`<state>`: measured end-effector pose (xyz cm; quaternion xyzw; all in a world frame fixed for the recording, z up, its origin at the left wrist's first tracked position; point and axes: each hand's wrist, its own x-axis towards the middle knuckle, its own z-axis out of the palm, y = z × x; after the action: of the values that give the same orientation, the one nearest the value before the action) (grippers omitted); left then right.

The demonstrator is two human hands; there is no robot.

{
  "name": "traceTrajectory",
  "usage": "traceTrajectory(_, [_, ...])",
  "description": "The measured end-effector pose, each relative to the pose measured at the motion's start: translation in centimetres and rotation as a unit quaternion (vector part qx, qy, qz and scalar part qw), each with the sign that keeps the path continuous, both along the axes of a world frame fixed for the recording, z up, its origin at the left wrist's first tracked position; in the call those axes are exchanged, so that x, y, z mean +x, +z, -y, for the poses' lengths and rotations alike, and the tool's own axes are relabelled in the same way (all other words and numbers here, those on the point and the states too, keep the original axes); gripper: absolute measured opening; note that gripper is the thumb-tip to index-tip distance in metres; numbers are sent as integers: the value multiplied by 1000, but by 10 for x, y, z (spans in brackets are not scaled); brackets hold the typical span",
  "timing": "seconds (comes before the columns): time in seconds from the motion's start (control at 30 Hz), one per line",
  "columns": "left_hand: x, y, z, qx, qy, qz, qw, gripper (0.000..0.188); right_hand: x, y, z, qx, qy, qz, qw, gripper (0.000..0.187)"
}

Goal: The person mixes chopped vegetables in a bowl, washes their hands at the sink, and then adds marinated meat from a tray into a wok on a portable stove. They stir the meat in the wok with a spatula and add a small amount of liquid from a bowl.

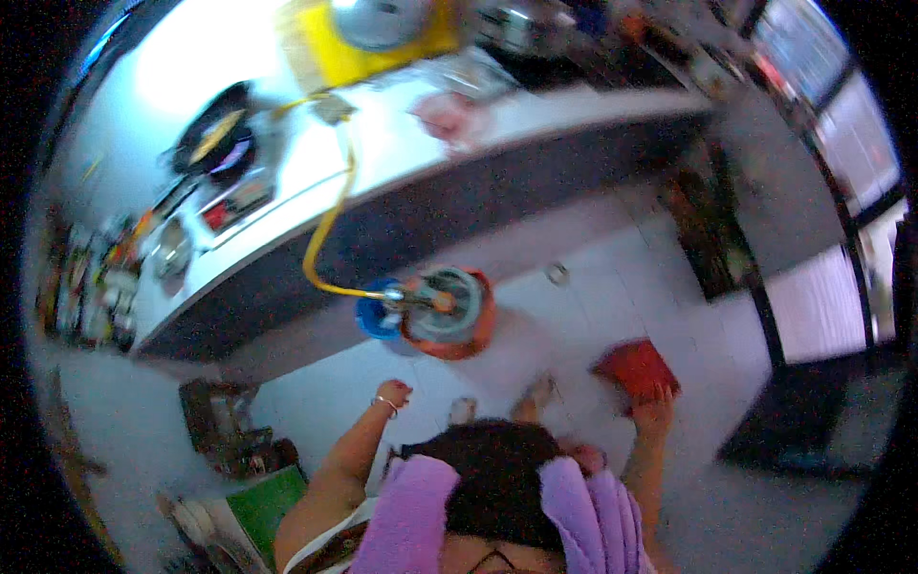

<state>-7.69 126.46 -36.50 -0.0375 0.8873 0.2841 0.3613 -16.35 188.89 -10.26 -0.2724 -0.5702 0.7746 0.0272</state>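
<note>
On the right, my right hand [654,411] grips the near edge of a red cloth [635,369], held out flat above the floor. It is blurred, and its far side hangs away from my fingers. My left hand [395,391], with a bracelet at the wrist, is loosely curled and shows nothing in it. Just beyond that hand stands an orange-red gas cylinder [486,320] with a regulator on top. A blue bucket [376,323] is against the cylinder's left side. Purple towel ends [406,512] hang down over my front.
A yellow hose [325,230] runs from the cylinder up to the white counter [382,182]. A black pan [225,143] and a yellow board [335,53] are on the counter. At left is a wooden chair [220,421]; a dark flat-topped piece [808,411] stands at right.
</note>
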Motion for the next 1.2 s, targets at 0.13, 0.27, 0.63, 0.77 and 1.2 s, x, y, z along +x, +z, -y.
traceTrajectory(0.13, [-127,113,-128,193,228,31,954,31,-55,21,-42,-296,-207,2,933,27])
traceTrajectory(0.27, [-219,191,-228,79,-37,-164,983,29,-91,-33,-148,-338,-192,-39,921,29])
traceTrajectory(0.63, [-349,136,-265,-71,-75,-118,988,39,-336,-29,-230,-386,-97,-69,915,28])
traceTrajectory(0.77, [-394,52,-248,-25,-85,-163,983,43,-460,8,-209,-406,33,-68,911,27])
traceTrajectory(1.2, [-849,166,-516,90,16,-196,976,42,-866,87,-291,-82,158,-56,983,22])
